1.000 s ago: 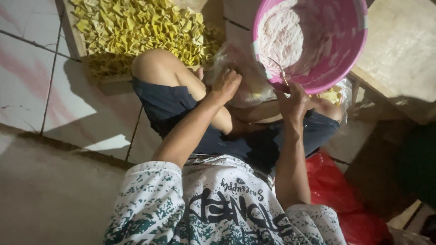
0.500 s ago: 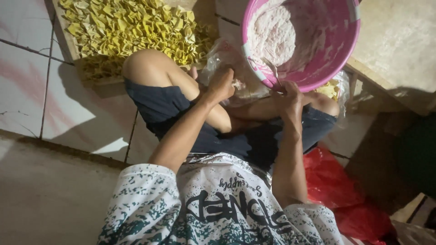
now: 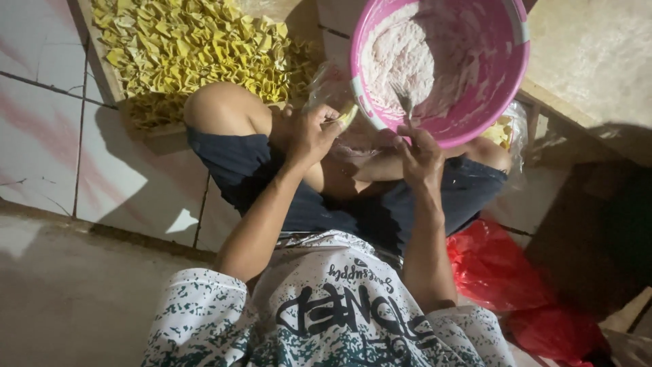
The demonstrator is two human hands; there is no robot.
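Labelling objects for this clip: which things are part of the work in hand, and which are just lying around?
In use:
left hand holding a yellow wrapper
right hand holding a fork
pink bowl of pale filling
tray of folded yellow pieces

Lying about:
red bag
floor tiles

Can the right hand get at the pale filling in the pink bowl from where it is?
Probably yes: the right hand sits at the pink bowl rim, its fork already in the pale filling, nothing between them.
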